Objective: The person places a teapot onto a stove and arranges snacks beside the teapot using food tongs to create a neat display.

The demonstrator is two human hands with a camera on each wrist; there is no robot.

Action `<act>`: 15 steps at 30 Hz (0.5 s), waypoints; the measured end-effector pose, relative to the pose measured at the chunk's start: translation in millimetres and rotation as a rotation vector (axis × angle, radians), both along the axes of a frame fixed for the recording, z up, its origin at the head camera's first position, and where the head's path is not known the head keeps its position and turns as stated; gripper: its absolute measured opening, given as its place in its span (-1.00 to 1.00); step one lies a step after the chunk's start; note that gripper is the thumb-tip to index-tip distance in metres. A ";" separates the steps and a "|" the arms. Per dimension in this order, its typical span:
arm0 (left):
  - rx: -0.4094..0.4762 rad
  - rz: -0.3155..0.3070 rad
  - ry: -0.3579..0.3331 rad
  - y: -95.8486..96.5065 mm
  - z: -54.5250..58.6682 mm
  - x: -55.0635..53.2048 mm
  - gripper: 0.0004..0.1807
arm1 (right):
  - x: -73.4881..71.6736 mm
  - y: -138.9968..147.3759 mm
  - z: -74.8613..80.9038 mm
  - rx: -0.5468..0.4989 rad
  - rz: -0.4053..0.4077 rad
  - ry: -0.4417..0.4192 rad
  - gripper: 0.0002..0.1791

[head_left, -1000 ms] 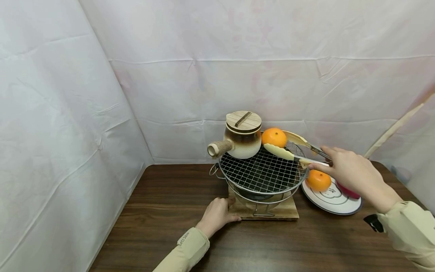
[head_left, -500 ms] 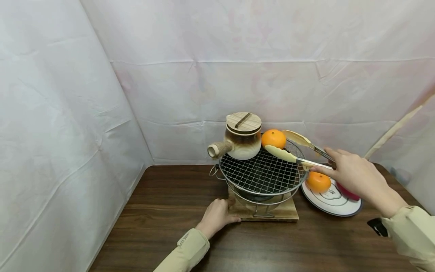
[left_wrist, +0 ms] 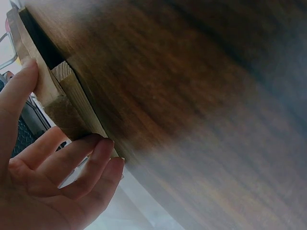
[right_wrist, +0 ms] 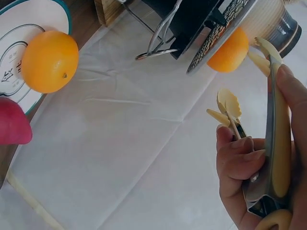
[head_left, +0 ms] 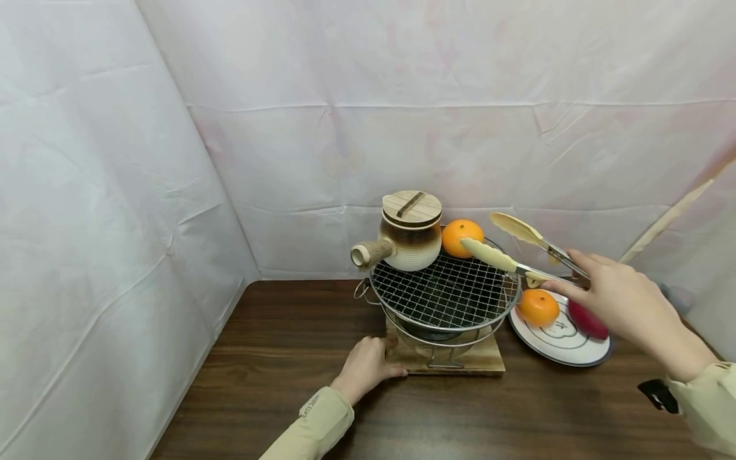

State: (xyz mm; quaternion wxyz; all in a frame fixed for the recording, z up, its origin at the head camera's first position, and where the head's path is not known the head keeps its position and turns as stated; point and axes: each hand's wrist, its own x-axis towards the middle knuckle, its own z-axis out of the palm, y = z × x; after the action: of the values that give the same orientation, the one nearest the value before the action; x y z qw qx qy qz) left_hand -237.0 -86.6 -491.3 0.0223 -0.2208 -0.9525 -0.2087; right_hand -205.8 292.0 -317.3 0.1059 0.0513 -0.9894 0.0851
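Observation:
My right hand holds a pair of tongs with cream-coloured tips, their arms spread apart. One tip overlaps the right side of an orange in the head view; the other stands off to the right. That orange sits on a round wire grill rack, beside a lidded pot with a twine-wrapped handle. At the lower left, my left hand grips the corner of the wooden board under the grill, thumb on one edge and fingers on another.
Right of the grill, a white plate with a dark rim carries another orange and a dark pink-red item. A white curtain hangs behind and to the left of the dark wooden table.
The tongs have spread and drawn back to the right, away from the orange on the rack. My right hand moved right with them. The left hand has stayed on the board.

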 end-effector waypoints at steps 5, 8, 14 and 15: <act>0.001 0.000 0.002 0.1 -1.0 -0.5 -0.37 | 4.2 13.9 -2.8 -0.013 -0.034 0.004 -0.06; 0.001 0.000 0.000 0.2 -1.2 -0.5 -0.37 | 6.7 23.4 -5.3 -0.017 -0.052 0.007 -0.07; -0.005 -0.007 0.008 0.3 -0.7 -1.0 -0.39 | 11.6 40.7 -10.2 -0.020 -0.093 0.002 -0.06; -0.005 -0.008 0.011 0.2 -0.5 -1.1 -0.39 | 12.2 43.2 -11.0 -0.019 -0.097 0.006 -0.07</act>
State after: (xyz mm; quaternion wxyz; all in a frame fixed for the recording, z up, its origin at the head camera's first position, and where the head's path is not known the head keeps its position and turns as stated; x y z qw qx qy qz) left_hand -238.1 -86.5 -491.8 0.0261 -0.2257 -0.9520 -0.2049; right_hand -193.5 335.2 -328.3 0.1135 0.0024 -0.9895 0.0891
